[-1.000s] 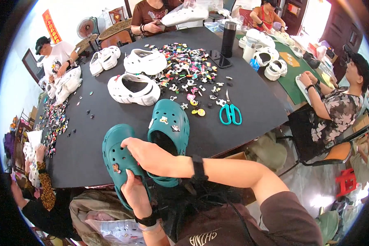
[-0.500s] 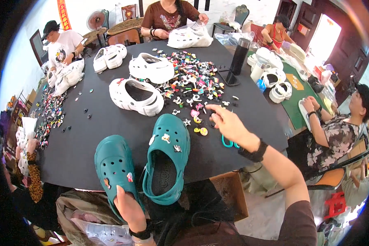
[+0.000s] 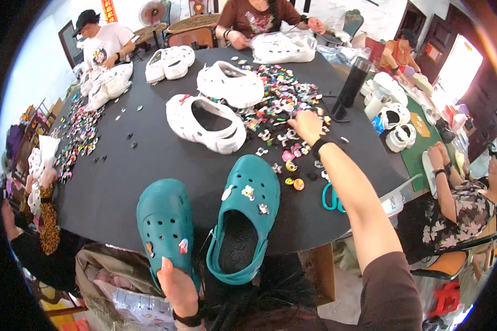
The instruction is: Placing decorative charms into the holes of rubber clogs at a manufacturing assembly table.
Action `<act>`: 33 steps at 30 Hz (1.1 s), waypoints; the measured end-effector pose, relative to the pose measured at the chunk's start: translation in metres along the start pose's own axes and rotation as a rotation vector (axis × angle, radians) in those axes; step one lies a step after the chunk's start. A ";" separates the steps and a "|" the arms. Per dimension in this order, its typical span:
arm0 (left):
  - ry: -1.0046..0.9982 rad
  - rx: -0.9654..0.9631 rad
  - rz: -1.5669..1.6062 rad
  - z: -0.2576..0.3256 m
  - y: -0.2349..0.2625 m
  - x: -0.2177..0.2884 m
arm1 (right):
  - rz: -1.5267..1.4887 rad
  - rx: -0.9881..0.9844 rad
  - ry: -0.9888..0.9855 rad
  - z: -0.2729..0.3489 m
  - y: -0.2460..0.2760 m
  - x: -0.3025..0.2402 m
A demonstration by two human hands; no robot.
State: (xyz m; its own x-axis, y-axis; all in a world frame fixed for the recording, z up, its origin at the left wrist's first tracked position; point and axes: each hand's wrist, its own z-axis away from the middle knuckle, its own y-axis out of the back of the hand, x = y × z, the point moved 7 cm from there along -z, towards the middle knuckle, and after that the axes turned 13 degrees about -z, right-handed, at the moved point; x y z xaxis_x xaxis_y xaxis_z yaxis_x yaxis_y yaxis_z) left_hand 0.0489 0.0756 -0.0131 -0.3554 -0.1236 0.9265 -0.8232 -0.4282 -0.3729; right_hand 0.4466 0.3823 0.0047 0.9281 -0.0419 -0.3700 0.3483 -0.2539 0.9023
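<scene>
**Two teal clogs (image 3: 249,182), one held**

We find both nearer us than the charm pile (image 3: 281,91); two white clogs (image 3: 190,128) stand at its left edge. Our left hand (image 3: 176,287) clasps one clog's heel end, thumb uppermost. Our right hand (image 3: 308,126) extends over the pile at arm's length, fingers bent; whether they pinch anything, we cannot tell.

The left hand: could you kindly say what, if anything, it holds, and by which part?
The left hand holds the left teal clog by its near, heel-side end.

left head-worn fisheye view, upright, facing down and forward, near the left hand (image 3: 179,289), wide across the black table (image 3: 113,193)
</scene>
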 end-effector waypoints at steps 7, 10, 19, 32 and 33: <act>-0.022 -0.048 -0.022 0.001 -0.008 -0.003 | -0.138 0.046 0.161 0.004 0.008 0.000; -0.061 -0.048 0.019 0.003 -0.027 0.008 | -0.206 0.037 0.125 0.005 -0.002 0.004; -0.009 -0.081 0.030 0.008 -0.019 0.004 | -0.545 0.106 0.236 0.039 0.069 -0.015; -0.038 -0.197 0.064 0.025 -0.028 0.011 | -1.139 -0.535 0.314 0.249 0.113 -0.182; -0.039 -0.202 0.068 0.027 -0.027 0.007 | -1.163 -0.519 0.355 0.256 0.105 -0.193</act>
State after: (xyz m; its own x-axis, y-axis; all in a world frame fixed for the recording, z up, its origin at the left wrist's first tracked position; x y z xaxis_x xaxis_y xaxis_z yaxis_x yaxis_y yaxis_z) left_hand 0.0809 0.0621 0.0045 -0.3991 -0.1822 0.8986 -0.8712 -0.2303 -0.4336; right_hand 0.2701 0.1161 0.1142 0.0117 0.2220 -0.9750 0.8958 0.4309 0.1089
